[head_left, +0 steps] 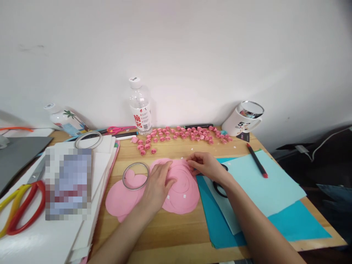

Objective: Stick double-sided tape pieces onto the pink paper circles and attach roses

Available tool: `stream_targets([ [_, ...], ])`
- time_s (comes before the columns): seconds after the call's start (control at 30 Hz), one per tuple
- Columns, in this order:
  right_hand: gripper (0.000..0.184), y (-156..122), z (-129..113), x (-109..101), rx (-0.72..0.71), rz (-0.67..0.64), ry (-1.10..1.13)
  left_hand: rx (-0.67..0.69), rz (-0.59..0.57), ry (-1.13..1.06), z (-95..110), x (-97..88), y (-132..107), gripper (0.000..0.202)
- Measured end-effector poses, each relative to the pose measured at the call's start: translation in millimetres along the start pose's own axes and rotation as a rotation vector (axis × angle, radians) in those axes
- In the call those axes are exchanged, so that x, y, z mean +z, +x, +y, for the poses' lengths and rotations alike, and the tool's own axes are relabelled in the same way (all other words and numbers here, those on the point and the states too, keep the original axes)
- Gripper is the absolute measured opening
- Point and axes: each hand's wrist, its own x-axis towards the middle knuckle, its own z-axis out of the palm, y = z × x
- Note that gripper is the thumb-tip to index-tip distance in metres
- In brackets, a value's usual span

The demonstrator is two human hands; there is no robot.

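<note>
Pink paper (178,198), cut in round shapes with curved cut lines, lies between my hands at the middle of the table. My left hand (156,185) rests on its left side, thumb and fingers apart. At its upper right edge, my right hand (202,165) has its fingertips pinched together on the paper. Small white paper squares (184,196) lie on the pink sheet. More pink paper rounds (121,200) lie left of my left hand, with a clear tape roll (124,178) on top. Many small rolled pink paper roses (167,134) are spread behind the hands.
On the right are blue sheets (222,234), a pale blue sheet (275,194), a red-and-black pen (257,160) and black-handled scissors (220,190), partly under my right arm. A bottle (143,113) and mug (239,121) stand by the wall. Large scissors (27,205) lie on papers at left.
</note>
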Motion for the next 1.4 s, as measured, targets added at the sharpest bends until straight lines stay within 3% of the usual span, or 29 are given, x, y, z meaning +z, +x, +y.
stream_targets([
  [0.6, 0.019, -2.4, -4.5, 2.6, -0.087, -0.022, 0.058, -0.118, 0.078, -0.113, 5.0, -3.7, 4.4, 0.042],
  [0.8, 0.021, -0.8, -2.7, 0.4, -0.137, -0.003, -0.044, -0.128, 0.091, -0.190, 9.7, -10.1, 7.0, 0.010],
  [1.0, 0.032, 3.0, -3.1, -0.5, -0.184, 0.125, -0.004, -0.379, 0.163, -0.522, 22.5, -21.5, 13.0, 0.009],
  [1.13, 0.037, 2.9, -3.2, 1.4, -0.139, 0.065, 0.051, -0.586, 0.213, -0.722, 25.4, -24.6, 15.1, 0.012],
  [1.4, 0.040, 1.7, -4.3, 3.2, -0.115, 0.015, 0.085, -0.655, 0.232, -0.963, 21.8, -19.8, 14.8, 0.023],
])
